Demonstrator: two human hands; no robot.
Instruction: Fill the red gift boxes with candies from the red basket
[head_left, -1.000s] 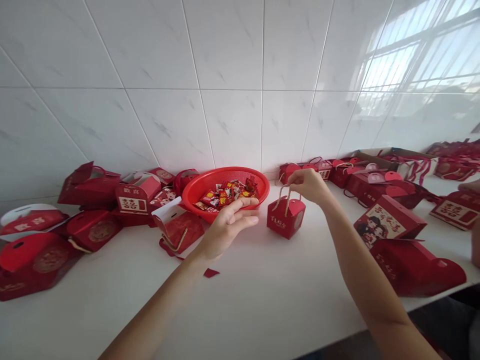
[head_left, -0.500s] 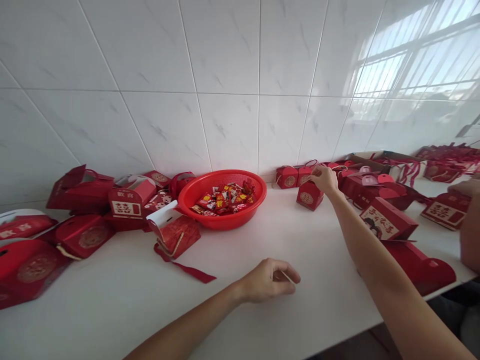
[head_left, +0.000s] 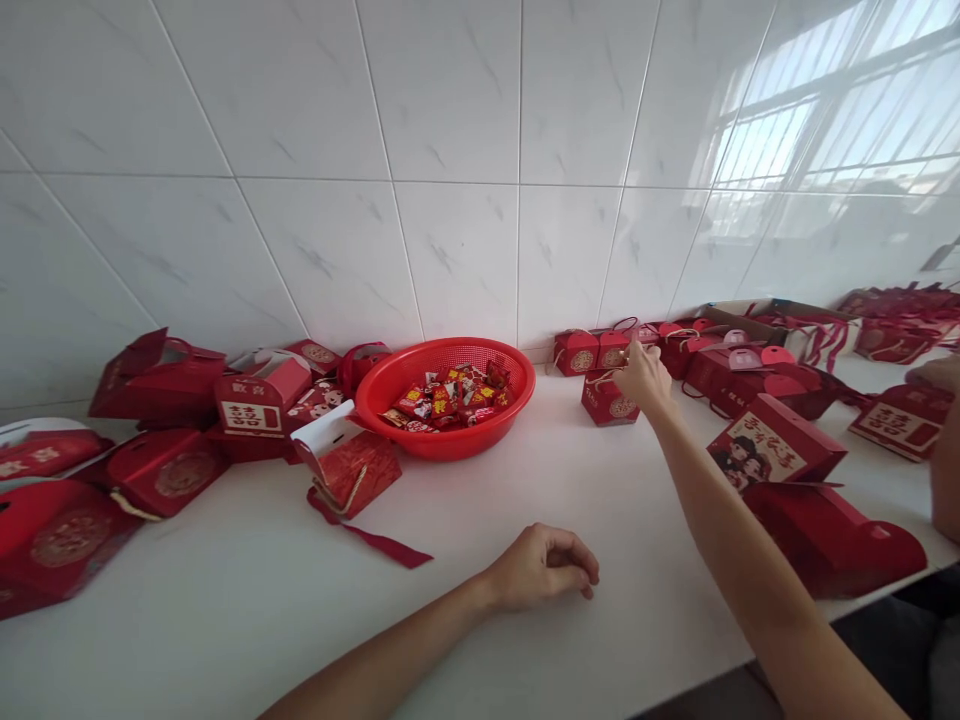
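My right hand (head_left: 645,376) is reached out to the back of the table, its fingers pinched at the top of a small red gift box (head_left: 609,400) with a gold round emblem. The fingertips are partly hidden. That box stands just in front of a row of similar small boxes (head_left: 577,352). My left hand (head_left: 541,568) rests on the white table (head_left: 480,510), loosely curled, with nothing in it. Behind it, a red plastic basket (head_left: 450,448) holds several wrapped candies (head_left: 448,400).
At left, red gift boxes (head_left: 172,465) crowd together, beside a box with its lid up (head_left: 352,470) and a trailing ribbon (head_left: 394,547). More boxes (head_left: 780,440) lie at right, near another person's hand (head_left: 937,372). A tiled wall (head_left: 450,240) bounds the back.
The small box under my right hand has turned and shifted slightly left, showing two sides now. My left hand stays in place, its fingers curled a little more.
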